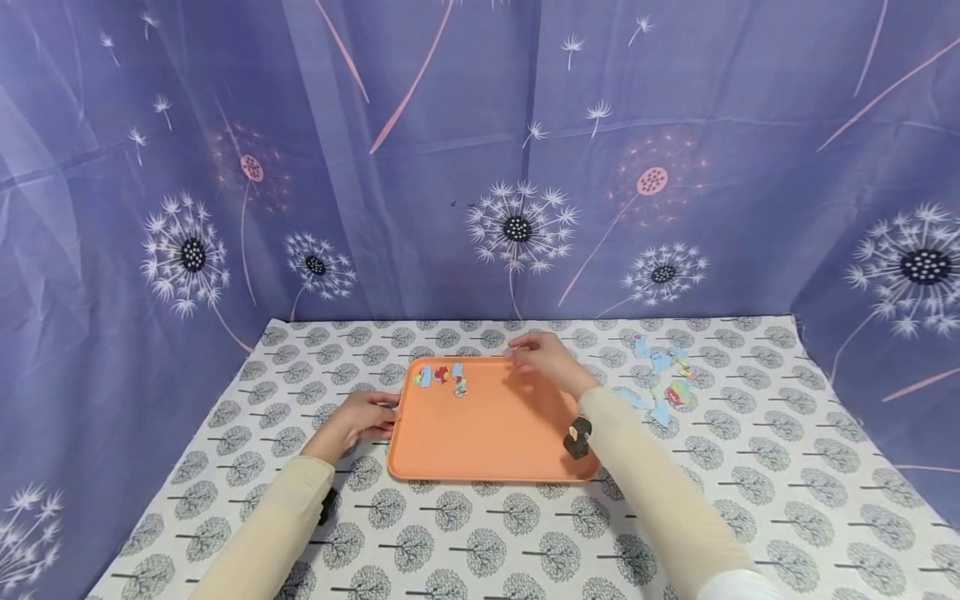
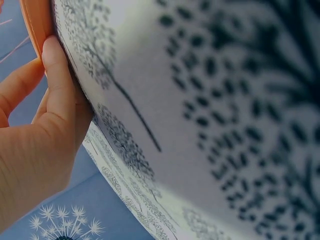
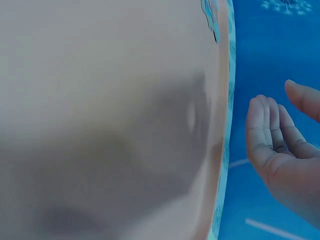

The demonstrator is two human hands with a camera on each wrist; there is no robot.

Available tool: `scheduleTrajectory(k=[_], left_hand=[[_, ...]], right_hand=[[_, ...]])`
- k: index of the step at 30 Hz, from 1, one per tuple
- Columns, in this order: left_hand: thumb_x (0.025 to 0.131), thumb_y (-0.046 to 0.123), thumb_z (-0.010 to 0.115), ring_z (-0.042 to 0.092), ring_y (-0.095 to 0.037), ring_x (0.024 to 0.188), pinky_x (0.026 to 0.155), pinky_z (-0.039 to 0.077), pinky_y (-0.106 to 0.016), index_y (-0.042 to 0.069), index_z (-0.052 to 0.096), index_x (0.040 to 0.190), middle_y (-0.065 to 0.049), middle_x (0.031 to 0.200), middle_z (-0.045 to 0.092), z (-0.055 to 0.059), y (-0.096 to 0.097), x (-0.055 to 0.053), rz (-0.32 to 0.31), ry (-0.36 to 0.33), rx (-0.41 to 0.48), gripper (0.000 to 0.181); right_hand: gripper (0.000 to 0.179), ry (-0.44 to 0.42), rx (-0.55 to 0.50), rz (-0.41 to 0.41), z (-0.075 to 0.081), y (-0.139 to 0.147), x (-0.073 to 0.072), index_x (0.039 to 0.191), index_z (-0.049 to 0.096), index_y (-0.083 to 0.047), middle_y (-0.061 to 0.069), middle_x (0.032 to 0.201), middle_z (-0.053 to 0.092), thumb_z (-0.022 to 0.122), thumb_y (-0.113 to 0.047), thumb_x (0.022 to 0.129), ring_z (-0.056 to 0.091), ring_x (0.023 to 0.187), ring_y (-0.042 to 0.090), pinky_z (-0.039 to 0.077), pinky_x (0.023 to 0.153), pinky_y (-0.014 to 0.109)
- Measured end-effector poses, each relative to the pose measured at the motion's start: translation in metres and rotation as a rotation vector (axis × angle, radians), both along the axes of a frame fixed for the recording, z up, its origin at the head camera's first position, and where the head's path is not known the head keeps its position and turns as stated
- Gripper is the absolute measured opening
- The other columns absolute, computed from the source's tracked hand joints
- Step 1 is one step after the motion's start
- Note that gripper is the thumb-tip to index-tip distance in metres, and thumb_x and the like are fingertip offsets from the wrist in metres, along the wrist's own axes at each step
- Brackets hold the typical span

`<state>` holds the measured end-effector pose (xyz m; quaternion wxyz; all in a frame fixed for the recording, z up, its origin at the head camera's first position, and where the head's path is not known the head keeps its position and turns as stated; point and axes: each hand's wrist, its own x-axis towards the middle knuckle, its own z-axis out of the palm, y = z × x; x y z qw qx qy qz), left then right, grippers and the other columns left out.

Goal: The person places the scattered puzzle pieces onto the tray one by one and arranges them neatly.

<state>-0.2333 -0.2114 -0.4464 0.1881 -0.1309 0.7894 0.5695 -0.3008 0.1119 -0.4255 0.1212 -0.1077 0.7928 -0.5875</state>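
Purple curtain [image 1: 420,250], patterned cloth [image 1: 465,533], sleeve [image 1: 652,479] over tray [image 1: 480,433]

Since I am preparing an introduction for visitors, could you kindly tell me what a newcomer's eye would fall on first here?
Probably the orange tray on the tree-print cloth, with the left hand at its left edge. Small colourful pieces lie in the tray's far left corner, and more scattered pieces on the cloth to its right. Behind hangs a striking blue-purple dandelion backdrop.
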Motion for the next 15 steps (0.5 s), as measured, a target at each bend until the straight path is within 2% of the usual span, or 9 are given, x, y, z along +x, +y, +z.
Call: scheduleTrajectory(k=[6,11,15], left_hand=[[0.089,-0.004,0.063,0.066,-0.016,0.064,0.065,0.062,-0.029,-0.006,0.054,0.131,-0.014,0.081,0.068,0.001,0.001,0.001,-0.002,0.002,0.011,0.044],[0.088,-0.004,0.063,0.066,-0.016,0.063,0.065,0.062,-0.029,-0.005,0.055,0.131,-0.014,0.08,0.068,0.001,0.001,0.0,0.009,-0.002,0.007,0.043],[0.088,-0.004,0.063,0.066,-0.016,0.063,0.065,0.062,-0.029,-0.005,0.054,0.132,-0.014,0.08,0.068,0.001,0.001,0.0,0.007,-0.005,0.012,0.044]], right_hand=[[0.04,0.018,0.067,-0.027,0.004,0.028,0.001,0.131,0.053,0.007,0.025,0.123,0.06,0.058,-0.008,0.094,0.06,0.108,0.041,0.051,0.098,0.048],[0.042,0.044,0.066,-0.037,0.003,0.053,0.004,0.131,0.053,0.005,0.024,0.123,0.06,0.059,-0.013,0.095,0.059,0.109,0.042,0.049,0.1,0.05],[0.043,0.028,0.054,-0.051,0.0,0.074,0.007,0.133,0.051,0.006,0.026,0.127,0.056,0.058,-0.012,0.095,0.058,0.111,0.042,0.048,0.101,0.049]])
